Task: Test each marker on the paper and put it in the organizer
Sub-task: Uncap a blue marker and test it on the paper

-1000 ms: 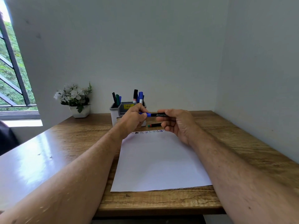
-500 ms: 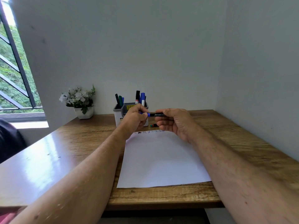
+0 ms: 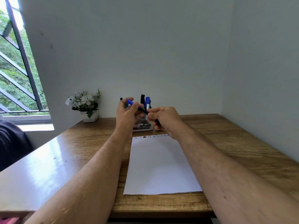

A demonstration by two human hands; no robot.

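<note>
Here, a blue-capped marker is held aloft between the two hands, just in front of the organizer, presumably so that its cap can be pulled off, or pushed back on, before the next step of the task. The left hand is curled round the blue cap end, and the right hand grips the dark barrel; whether cap and barrel are parted cannot be told. The paper lies on the table below and nearer than the hands, a row of small test marks along its far edge, just under the right hand. Beyond the hands, about four markers stand upright in the organizer; the exact count is partly hidden. One potted plant stands well left of the left hand.
</note>
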